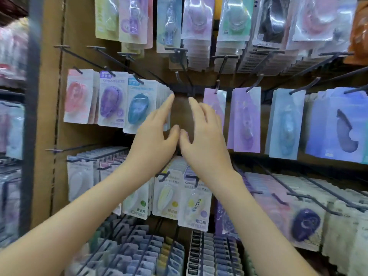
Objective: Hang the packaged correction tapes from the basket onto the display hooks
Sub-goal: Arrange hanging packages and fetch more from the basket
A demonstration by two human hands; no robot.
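Both my hands are raised in front of a wall of display hooks. My left hand (157, 134) has straight fingers that touch the edge of the row of blue correction tape packs (139, 108). My right hand (203, 134) is spread open beside it and holds nothing; its fingertips reach toward a bare hook (186, 76) and the brown board behind. To the right of that hand hangs a lilac pack (215, 102). No basket shows in the head view.
Packs in pink (78, 96) and purple (111, 100) hang to the left, lilac and blue ones (286, 122) to the right. Full hook rows fill the space above and below, with white packs (169, 196) under my wrists. Long hook ends stick out toward me.
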